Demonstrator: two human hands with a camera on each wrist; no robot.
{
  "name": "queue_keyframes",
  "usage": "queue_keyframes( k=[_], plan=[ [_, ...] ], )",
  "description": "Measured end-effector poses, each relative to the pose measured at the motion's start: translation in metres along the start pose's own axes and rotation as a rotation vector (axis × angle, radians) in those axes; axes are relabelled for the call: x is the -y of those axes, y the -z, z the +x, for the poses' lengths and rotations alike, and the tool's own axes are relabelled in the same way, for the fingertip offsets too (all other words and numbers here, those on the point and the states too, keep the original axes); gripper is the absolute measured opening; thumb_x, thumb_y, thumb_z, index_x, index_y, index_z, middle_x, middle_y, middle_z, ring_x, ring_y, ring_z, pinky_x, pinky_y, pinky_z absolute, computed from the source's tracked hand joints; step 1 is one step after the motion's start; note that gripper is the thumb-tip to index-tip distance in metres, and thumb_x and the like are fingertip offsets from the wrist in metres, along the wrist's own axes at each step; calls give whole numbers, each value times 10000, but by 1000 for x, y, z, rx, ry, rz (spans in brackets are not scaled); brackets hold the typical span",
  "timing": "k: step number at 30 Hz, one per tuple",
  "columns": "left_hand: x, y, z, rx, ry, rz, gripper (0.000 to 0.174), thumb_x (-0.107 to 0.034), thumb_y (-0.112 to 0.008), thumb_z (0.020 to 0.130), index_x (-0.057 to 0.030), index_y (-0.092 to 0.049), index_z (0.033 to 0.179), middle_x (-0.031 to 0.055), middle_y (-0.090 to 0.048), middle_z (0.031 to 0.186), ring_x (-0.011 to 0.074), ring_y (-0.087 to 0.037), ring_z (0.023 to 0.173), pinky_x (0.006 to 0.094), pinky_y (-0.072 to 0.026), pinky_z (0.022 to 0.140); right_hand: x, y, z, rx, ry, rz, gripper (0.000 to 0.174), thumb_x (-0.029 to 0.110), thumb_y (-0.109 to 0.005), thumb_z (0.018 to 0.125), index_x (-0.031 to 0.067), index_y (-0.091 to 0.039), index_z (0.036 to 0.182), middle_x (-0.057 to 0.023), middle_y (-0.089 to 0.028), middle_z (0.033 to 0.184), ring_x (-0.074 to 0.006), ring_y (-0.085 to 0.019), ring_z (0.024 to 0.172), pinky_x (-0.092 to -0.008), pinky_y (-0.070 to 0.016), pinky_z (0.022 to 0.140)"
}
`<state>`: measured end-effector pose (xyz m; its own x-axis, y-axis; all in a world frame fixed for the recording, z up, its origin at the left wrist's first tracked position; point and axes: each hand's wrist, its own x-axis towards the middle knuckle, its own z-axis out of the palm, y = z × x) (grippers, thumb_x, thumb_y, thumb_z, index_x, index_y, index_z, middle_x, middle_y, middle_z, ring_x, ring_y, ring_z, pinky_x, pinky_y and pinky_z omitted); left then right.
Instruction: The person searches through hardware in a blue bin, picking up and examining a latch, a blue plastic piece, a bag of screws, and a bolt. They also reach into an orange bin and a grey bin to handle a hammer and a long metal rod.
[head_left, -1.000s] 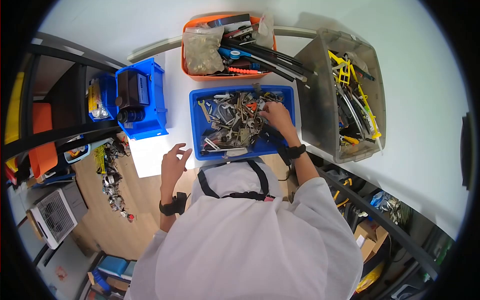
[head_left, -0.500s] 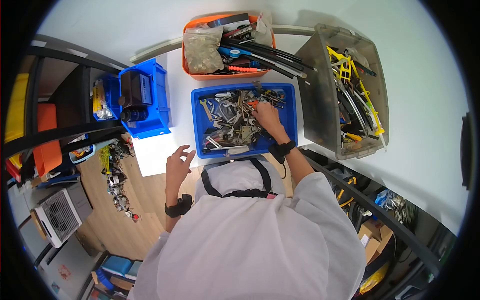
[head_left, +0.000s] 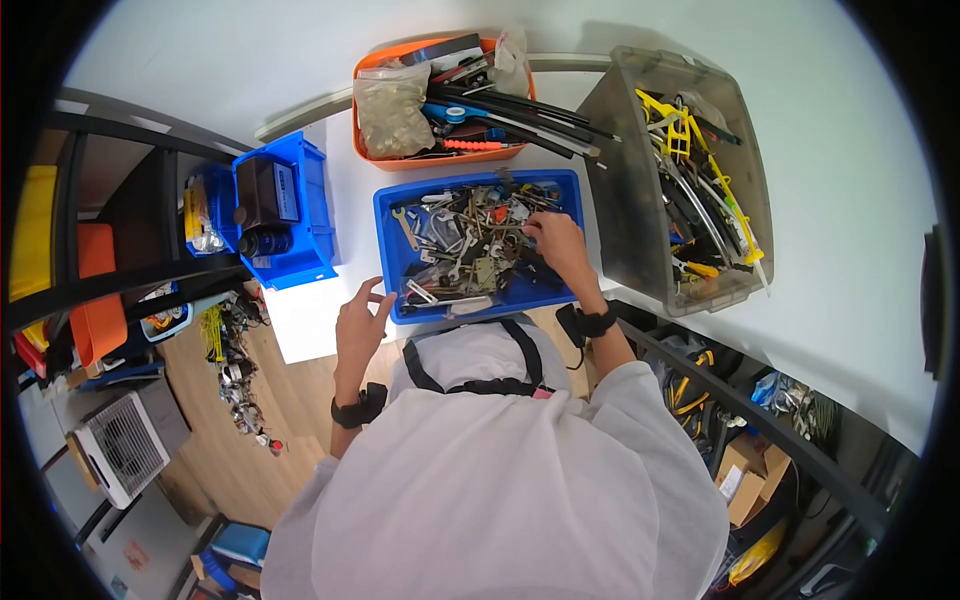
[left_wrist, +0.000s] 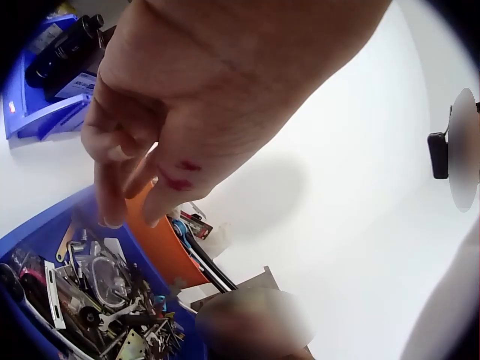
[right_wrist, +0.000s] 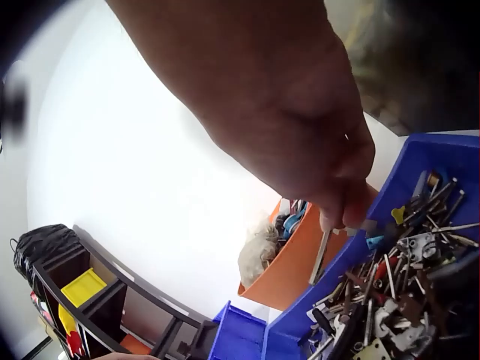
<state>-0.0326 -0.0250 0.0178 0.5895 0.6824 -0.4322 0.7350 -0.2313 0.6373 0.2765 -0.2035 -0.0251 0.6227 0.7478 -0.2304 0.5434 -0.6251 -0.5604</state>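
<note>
On the table a shallow blue bin [head_left: 390, 262] holds a jumble of wrenches, metal brackets and small hardware. Over its right half, my right hand [head_left: 561, 243] pinches a thin, flat metal strip [right_wrist: 320, 259] between thumb and fingertips. The strip points down from the fingers in the right wrist view. My left hand [head_left: 360, 322] is just off the bin's front left corner, its fingers loosely bent and nothing held. An open-end wrench [head_left: 406, 228] lies at the bin's left side, and an orange piece [head_left: 501, 214] sits among the metal parts.
Behind the blue bin is an orange bin [head_left: 395, 163] of tubes and bags. A grey translucent crate [head_left: 625, 200] with yellow-framed tools stands tipped at the right. Blue boxes with dark bottles [head_left: 265, 242] are at the left, beside black shelving [head_left: 150, 275].
My right hand first reached into the hardware, shifted slightly left, then drew back right and now holds the metal strip. The left hand has come nearer the bin's corner.
</note>
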Motion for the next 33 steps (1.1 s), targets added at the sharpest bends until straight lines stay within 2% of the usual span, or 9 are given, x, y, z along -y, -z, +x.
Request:
queue_keyframes(
  k=[1, 3, 6, 11, 13, 17, 24, 28, 33],
  plan=[
    [-6, 0, 2, 12, -19, -9, 406, -316, -672, 943, -70, -625, 1262, 94, -750, 921, 210, -655, 515, 343, -511, 562, 1, 6, -3, -1, -2, 1, 192, 179, -688, 889, -13, -698, 876, -191, -703, 807, -339, -700, 697, -430, -531, 645],
    [-15, -3, 8, 2, -76, 6, 360, -284, -680, 937, -70, -650, 1225, 86, -746, 923, 203, -649, 532, 343, -504, 559, 4, 16, -8, 86, -46, 287, 131, 103, -675, 899, -23, -703, 924, -134, -668, 675, -188, -661, 561, -328, -500, 581],
    [-36, -3, 14, -1, -194, 3, 293, -217, -700, 917, -71, -687, 1171, 73, -739, 933, 193, -636, 564, 338, -496, 560, 9, 31, -15, 178, 2, 453, 118, 69, -660, 921, -43, -696, 934, -79, -666, 685, -112, -615, 557, -268, -469, 555],
    [-79, 1, 17, 25, -349, -97, 313, -146, -728, 881, -90, -692, 1188, 59, -730, 961, 189, -631, 590, 316, -503, 572, 23, 44, -25, 357, 49, 724, 146, 97, -635, 963, -38, -691, 976, -47, -687, 806, -77, -547, 583, -241, -442, 544],
    [-90, 0, 16, -4, -505, -121, 296, -141, -739, 870, -88, -708, 1160, 67, -723, 962, 193, -638, 595, 308, -508, 567, 31, 49, -29, 430, 55, 810, 153, 104, -630, 971, -35, -688, 995, -47, -692, 848, -71, -533, 595, -231, -426, 535],
    [-104, 1, 8, 35, -477, -202, 244, -152, -750, 858, -69, -733, 1088, 76, -721, 931, 187, -630, 566, 299, -497, 537, 47, 61, -32, 532, 53, 885, 189, 146, -613, 993, -28, -686, 1000, -44, -683, 835, -73, -537, 604, -223, -445, 553],
    [-107, 7, -1, 171, -201, -401, 167, -138, -728, 902, -16, -738, 1015, 63, -711, 751, 89, -577, 513, 239, -439, 471, 58, 69, -36, 573, 55, 965, 221, 172, -580, 1017, -20, -670, 954, -40, -681, 843, -72, -546, 614, -216, -458, 565],
    [-114, 14, -5, 271, -93, -557, 173, -141, -699, 933, 4, -726, 1022, 53, -712, 732, 62, -559, 512, 229, -429, 463, 64, 75, -44, 461, 76, 914, 219, 164, -580, 1012, -22, -662, 932, -40, -678, 823, -74, -553, 608, -226, -466, 566],
    [-118, 8, -6, 332, -179, -506, 173, -114, -692, 932, 29, -711, 1028, 47, -714, 737, 63, -548, 507, 217, -434, 468, 70, 99, -68, 379, 111, 855, 201, 156, -600, 991, -20, -665, 920, -29, -676, 787, -83, -575, 604, -244, -473, 565]
  ],
)
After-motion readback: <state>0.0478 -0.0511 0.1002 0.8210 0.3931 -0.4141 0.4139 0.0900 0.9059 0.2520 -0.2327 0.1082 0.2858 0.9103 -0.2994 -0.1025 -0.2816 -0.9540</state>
